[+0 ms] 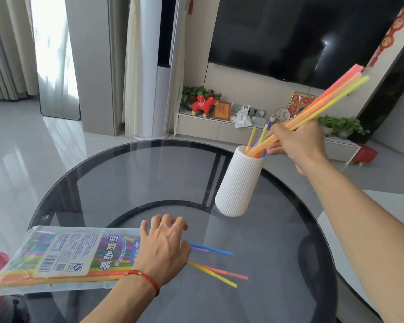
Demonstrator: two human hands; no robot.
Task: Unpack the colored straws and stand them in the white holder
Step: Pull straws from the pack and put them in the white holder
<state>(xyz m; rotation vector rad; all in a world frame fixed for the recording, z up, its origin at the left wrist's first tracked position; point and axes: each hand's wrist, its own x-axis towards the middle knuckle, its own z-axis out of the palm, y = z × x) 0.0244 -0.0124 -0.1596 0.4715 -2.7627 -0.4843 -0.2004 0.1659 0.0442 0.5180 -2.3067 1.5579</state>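
The holder (239, 183) is white with fine vertical ribs. The straws (324, 101) held above it are pink, orange and yellow. Blue, purple, coral and yellow straw ends (216, 271) lie on the dark grey glass table (149, 178). A red cord (147, 278) circles one wrist.

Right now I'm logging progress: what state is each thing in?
White holder: upright, partly filled.
Straw bundle: held by right hand, lower ends in the holder.
Straw packet: lying flat, open, straws poking out.
Left hand: resting on the packet's mouth.
TV: off.
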